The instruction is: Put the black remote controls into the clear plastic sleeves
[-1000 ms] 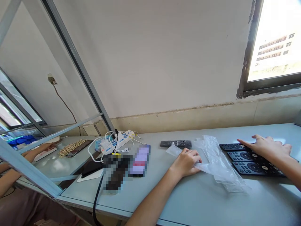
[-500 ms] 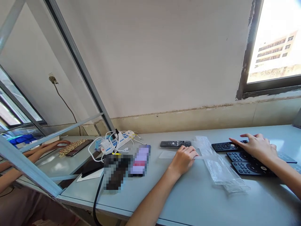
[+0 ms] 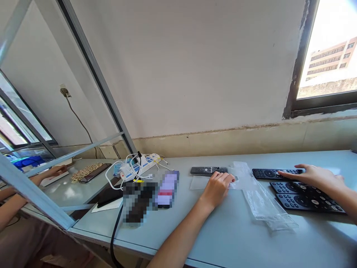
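My left hand is closed on a clear plastic sleeve, which spreads flat on both sides of its fingers. Just behind it a black remote control lies across the table. At the right, my right hand rests with thumb and fingers apart over another black remote, the thumb touching its face. Nearer to me lie more black remotes, side by side, partly under that hand and wrist. More clear plastic sleeves lie between my hands.
A white power strip with tangled cables sits at the left, beside a blurred purple item. A metal frame post divides my table from a neighbouring one. There, another person's arms and a phone show.
My right hand has shifted right and drawn its fingers in, uncovering more of the remotes. My left hand stays nearly in place on the sleeve. The neighbour's hand has pulled back left.
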{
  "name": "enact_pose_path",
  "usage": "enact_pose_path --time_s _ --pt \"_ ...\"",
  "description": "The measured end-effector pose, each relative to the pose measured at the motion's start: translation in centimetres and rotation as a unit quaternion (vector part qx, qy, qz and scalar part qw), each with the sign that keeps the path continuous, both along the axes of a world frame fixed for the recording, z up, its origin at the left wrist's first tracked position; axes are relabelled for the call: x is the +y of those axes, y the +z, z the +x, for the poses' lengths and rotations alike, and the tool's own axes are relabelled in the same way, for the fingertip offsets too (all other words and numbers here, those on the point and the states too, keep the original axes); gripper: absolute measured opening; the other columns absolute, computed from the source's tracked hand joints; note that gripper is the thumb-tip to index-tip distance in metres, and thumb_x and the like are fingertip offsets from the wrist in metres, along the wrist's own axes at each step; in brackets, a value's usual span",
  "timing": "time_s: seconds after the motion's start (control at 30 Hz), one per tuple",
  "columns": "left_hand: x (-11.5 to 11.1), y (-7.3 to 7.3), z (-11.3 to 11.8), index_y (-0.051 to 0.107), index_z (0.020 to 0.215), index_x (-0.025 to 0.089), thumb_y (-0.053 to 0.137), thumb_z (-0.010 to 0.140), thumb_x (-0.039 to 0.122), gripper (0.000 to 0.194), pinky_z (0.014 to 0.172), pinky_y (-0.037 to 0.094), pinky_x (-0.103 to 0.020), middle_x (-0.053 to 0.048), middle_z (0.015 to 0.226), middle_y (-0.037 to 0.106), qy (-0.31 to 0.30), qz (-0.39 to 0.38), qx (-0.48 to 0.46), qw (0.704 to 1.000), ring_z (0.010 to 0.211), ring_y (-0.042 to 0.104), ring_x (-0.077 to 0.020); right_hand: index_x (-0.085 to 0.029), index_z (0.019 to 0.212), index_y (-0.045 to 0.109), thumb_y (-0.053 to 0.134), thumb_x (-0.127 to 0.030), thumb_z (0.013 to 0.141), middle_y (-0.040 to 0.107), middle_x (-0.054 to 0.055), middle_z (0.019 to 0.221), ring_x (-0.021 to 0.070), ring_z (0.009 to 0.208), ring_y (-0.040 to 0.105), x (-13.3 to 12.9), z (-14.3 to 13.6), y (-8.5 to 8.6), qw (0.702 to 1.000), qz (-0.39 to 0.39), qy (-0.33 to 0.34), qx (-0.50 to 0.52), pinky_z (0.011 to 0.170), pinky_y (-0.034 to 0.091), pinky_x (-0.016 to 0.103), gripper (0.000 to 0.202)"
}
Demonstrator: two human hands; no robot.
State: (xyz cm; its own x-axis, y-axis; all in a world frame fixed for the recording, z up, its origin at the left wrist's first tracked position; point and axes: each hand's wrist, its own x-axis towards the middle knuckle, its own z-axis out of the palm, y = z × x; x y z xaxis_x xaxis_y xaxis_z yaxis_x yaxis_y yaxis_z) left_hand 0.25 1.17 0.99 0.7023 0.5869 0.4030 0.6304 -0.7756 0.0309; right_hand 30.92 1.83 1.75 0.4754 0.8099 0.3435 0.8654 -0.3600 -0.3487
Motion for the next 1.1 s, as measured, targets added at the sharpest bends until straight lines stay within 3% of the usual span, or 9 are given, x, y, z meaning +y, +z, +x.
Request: enact_pose_path --time_s 0.1,0.17,0.27,0.4,0.5,0.6,0.7,0.9,1.1 --pt "-0.1 -0.1 0.0 0.051 0.108 0.02 0.039 0.081 -0.003 0.038 0.083 0.042 -0.028 -0.001 0.095 0.065 0.014 0.022 -0.026 0.999 0.088 0.06 -0.0155 -0.022 0.067 0.067 0.062 -0.073 0.044 0.062 0.014 0.064 0.029 0.057 0.059 -0.6 -0.6 1.0 0.999 0.018 -0.033 0.004 0.051 0.042 0.042 0.055" --pt "0.0 -0.3 0.0 0.049 0.115 0.021 0.039 0.079 -0.004 0.045 0.085 0.042 -0.029 -0.002 0.098 0.065 0.02 0.035 -0.039 0.998 0.09 0.059 -0.016 -0.024 0.063 0.069 0.064 -0.073 0.039 0.06 0.012 0.06 0.022 0.044 0.052 -0.6 -0.6 1.1 0.996 0.081 -0.03 -0.019 0.042 0.035 0.036 0.055" --pt "0.0 -0.5 0.0 0.048 0.12 0.02 0.046 0.078 0.0 0.046 0.088 0.041 -0.031 -0.003 0.099 0.064 0.031 0.04 -0.055 0.997 0.093 0.058 -0.0174 -0.027 0.043 0.063 0.059 -0.079 0.038 0.054 0.006 0.046 0.012 0.03 0.035 0.0 -0.2 0.7 0.987 0.148 0.051 -0.045 0.035 0.023 0.028 0.053" --pt "0.2 -0.6 0.0 0.055 0.113 0.02 0.062 0.077 0.021 0.036 0.086 0.042 -0.033 -0.004 0.096 0.063 0.041 0.038 -0.062 0.996 0.091 0.058 -0.0197 -0.027 0.032 0.056 0.049 -0.083 0.05 0.042 0.003 0.03 0.0087 0.024 0.023 0.4 -0.6 0.3 0.969 0.195 0.136 -0.072 0.032 0.014 0.024 0.059" --pt "0.4 -0.6 0.1 0.059 0.104 0.022 0.057 0.082 0.017 0.023 0.084 0.042 -0.031 -0.002 0.093 0.063 0.04 0.058 -0.051 0.996 0.089 0.058 -0.0171 -0.026 0.04 0.063 0.037 -0.084 0.061 0.052 0.005 0.038 0.0091 0.025 0.028 -0.2 -2.1 1.1 0.949 0.265 0.133 -0.104 0.03 0.013 0.023 0.067" --pt "0.6 -0.6 0.0 0.061 0.098 0.022 0.05 0.083 0.005 0.025 0.084 0.041 -0.029 -0.001 0.092 0.063 0.045 0.077 -0.043 0.995 0.089 0.058 -0.0153 -0.025 0.057 0.071 0.026 -0.083 0.07 0.065 0.007 0.056 0.0107 0.031 0.044 -1.2 -4.4 2.2 0.917 0.349 0.13 -0.141 0.028 0.02 0.021 0.075" --pt "0.6 -0.5 -0.1 0.061 0.095 0.021 0.049 0.082 0.002 0.026 0.082 0.042 -0.029 -0.002 0.092 0.063 0.057 0.068 -0.05 0.995 0.089 0.058 -0.0155 -0.023 0.074 0.073 0.031 -0.074 0.079 0.068 0.005 0.065 0.0107 0.042 0.055 -2.1 -6.5 2.9 0.888 0.402 0.144 -0.173 0.03 0.028 0.018 0.067" --pt "0.4 -0.3 -0.3 0.059 0.093 0.018 0.048 0.081 0.001 0.024 0.08 0.041 -0.03 -0.002 0.093 0.064 0.066 0.046 -0.071 0.994 0.086 0.059 -0.0159 -0.021 0.086 0.072 0.049 -0.041 0.089 0.067 0.001 0.076 0.0038 0.042 0.051 -2.9 -9.0 2.7 0.82 0.444 0.22 -0.286 0.032 0.03 0.016 0.031" --pt "0.2 -0.2 -0.1 0.056 0.094 0.019 0.045 0.084 0.003 0.022 0.081 0.04 -0.03 -0.001 0.091 0.064 0.067 0.046 -0.076 0.994 0.084 0.06 -0.0153 -0.025 0.078 0.072 0.051 -0.006 0.084 0.063 0.001 0.078 0.0105 0.065 0.061 -3.4 -9.8 2.8 0.761 0.475 0.267 -0.352 0.062 0.048 0.022 0.029"
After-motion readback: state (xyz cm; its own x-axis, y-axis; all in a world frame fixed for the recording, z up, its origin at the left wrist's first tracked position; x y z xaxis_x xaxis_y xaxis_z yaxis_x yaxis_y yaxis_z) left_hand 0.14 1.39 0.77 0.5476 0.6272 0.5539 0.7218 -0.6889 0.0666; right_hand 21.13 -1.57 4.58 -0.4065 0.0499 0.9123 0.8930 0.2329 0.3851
